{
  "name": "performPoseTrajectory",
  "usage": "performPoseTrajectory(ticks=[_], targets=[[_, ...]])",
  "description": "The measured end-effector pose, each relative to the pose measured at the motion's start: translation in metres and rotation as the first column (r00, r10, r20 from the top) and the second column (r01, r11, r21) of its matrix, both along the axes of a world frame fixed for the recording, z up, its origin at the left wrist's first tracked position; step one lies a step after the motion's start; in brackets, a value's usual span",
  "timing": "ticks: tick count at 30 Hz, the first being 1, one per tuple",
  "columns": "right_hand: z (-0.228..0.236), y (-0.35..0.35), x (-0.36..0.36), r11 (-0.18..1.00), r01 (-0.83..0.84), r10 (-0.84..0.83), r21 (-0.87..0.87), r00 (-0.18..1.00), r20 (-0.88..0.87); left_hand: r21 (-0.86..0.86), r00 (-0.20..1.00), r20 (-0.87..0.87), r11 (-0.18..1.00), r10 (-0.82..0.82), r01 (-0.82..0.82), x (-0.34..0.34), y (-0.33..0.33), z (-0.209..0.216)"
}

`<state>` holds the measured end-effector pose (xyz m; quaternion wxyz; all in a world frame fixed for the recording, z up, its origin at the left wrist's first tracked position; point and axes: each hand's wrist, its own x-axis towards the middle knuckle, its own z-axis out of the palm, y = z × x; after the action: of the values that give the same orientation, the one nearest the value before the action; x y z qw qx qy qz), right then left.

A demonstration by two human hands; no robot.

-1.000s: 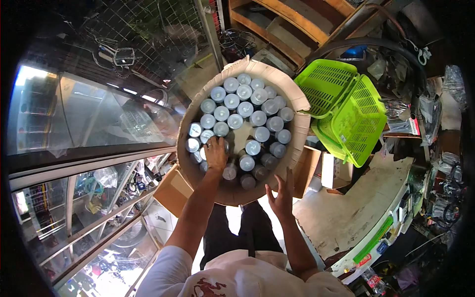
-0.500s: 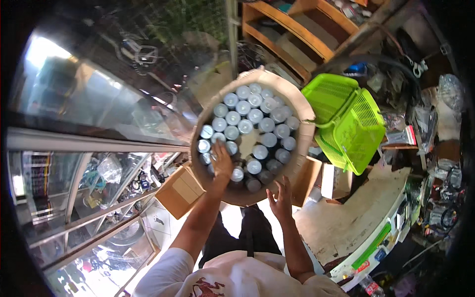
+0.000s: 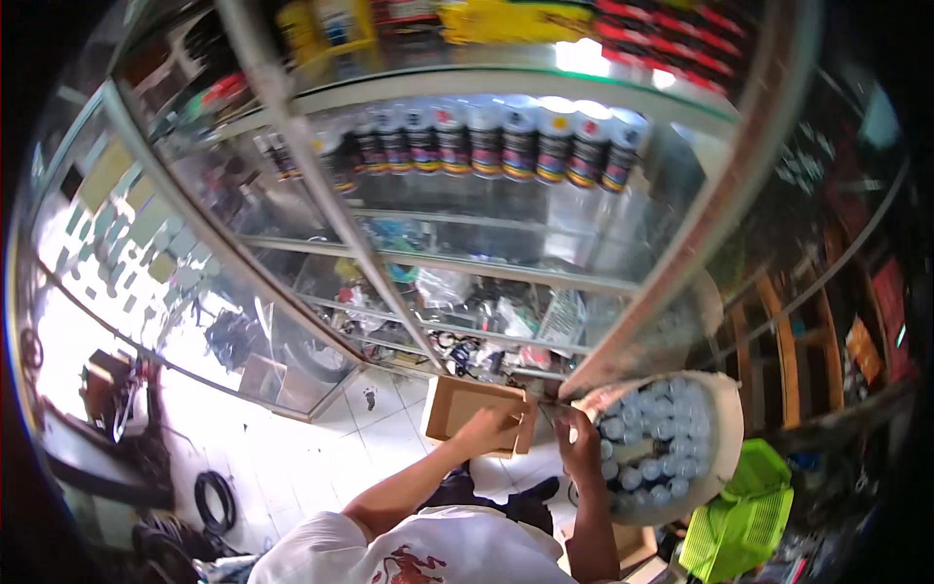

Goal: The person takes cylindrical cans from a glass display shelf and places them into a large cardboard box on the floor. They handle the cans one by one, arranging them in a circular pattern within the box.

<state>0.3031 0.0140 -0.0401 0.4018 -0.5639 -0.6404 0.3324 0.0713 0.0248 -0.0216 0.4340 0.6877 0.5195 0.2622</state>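
An open cardboard box is low in front of me, above the tiled floor. My left hand reaches over its right part, fingers pointing right; blur hides whether they grip anything. My right hand is raised between the box and a large round cardboard container. Its fingers are bent and somewhat apart, with nothing visible in them. Inside the container stand several spray cans with clear or pale caps, close to my right hand, with a gap among them.
A glass display case rises ahead, with a row of spray cans on one shelf and loose packaged goods lower down. A green plastic basket stands at the lower right. Wooden shelving is at the far right. A black tyre-like ring lies at left.
My view has swung left toward the display case, so the round container now appears at right. My left hand has left the cans and is over the cardboard box.
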Motion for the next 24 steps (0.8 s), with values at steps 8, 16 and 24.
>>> performPoseTrajectory(ticks=[8, 16, 24], targets=[[0.179, 0.175, -0.219, 0.886, -0.347, 0.373, 0.307, 0.928, -0.028, 0.234, 0.837, 0.226, 0.807, 0.498, -0.543, -0.202, -0.028, 0.084], [0.254, 0.405, -0.411, 0.764, -0.581, 0.558, 0.28, 0.813, 0.165, 0.323, 0.731, 0.278, 0.656, 0.623, -0.682, -0.325, -0.039, 0.12], [0.259, 0.397, -0.492, 0.574, -0.464, 0.23, 0.675, 0.882, 0.411, 0.745, 0.707, 0.02, 0.461, 0.707, -0.482, -0.419, 0.036, 0.179]])
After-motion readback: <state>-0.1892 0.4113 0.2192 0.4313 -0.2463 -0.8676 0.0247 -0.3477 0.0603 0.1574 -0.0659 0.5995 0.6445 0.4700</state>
